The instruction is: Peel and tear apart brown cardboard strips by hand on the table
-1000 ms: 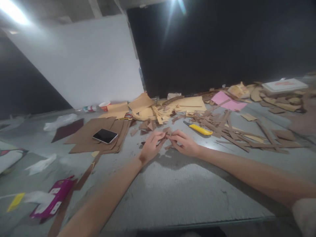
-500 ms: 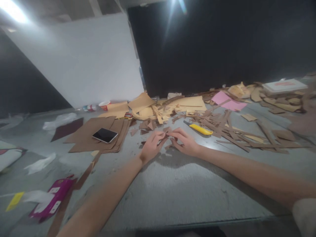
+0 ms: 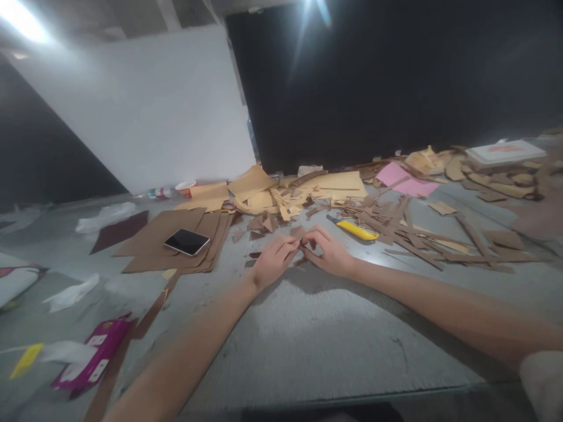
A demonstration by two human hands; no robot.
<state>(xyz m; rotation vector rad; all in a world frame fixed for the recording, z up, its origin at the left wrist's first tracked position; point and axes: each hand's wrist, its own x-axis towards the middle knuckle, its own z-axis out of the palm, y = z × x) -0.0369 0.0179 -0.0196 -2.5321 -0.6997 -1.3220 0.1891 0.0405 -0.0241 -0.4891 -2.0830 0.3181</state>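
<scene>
My left hand point(image 3: 275, 258) and my right hand point(image 3: 328, 252) meet fingertip to fingertip above the grey table. Both are closed in a pinch around a small brown cardboard piece point(image 3: 301, 242), mostly hidden by the fingers. Brown scraps point(image 3: 264, 224) lie just beyond my left hand, and a few more are partly covered beneath both hands. To the right of my right hand rests a yellow utility knife point(image 3: 357, 230), its blade pointing left.
Stacked brown sheets point(image 3: 149, 234) with a phone point(image 3: 187, 241) on top lie left. A magenta tissue pack point(image 3: 94, 357) is at front left. Brown strips point(image 3: 404, 228) spread right, near a pink sheet point(image 3: 407, 180). Yellowish sheets point(image 3: 250, 184) and a paper cup point(image 3: 185, 187) stand behind.
My fingertips have drawn closer together around the small piece, and my left hand has shifted slightly right. The things on the table have stayed in place.
</scene>
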